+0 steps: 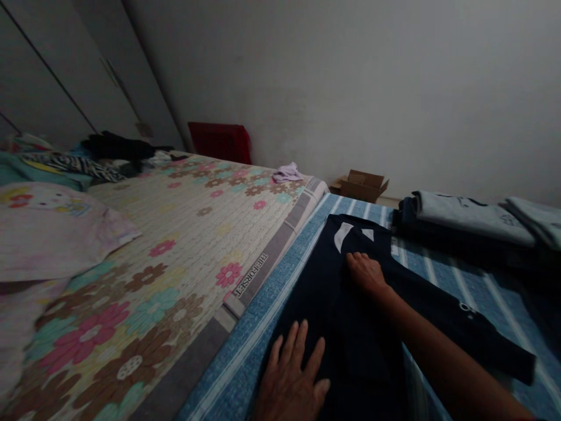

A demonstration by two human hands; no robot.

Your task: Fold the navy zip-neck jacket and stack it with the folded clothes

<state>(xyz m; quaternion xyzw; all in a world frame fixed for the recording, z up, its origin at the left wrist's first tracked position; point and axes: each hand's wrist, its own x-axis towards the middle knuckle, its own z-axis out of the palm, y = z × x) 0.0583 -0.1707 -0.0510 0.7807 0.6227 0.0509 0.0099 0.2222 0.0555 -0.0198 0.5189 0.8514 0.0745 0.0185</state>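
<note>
A dark navy long-sleeved top (319, 292) lies spread on the blue striped cover, with white patches near its far end. One sleeve (442, 304) stretches out to the right and carries a small white mark. My left hand (293, 374) rests flat on the near part of the top, fingers spread. Farther up, my right hand (366, 271) is closed on the fabric just below the white patches, its fingers curled and the thumb hidden. My right forearm crosses over the body of the top and the base of the sleeve.
Folded grey and dark clothes (473, 219) are stacked at the right. A flowered bed mat (197, 234) spans the left, holding a pink garment (61, 228), a dark clothes pile (118, 146) and a small lilac cloth (287, 172). An open cardboard box (362, 186) stands by the wall.
</note>
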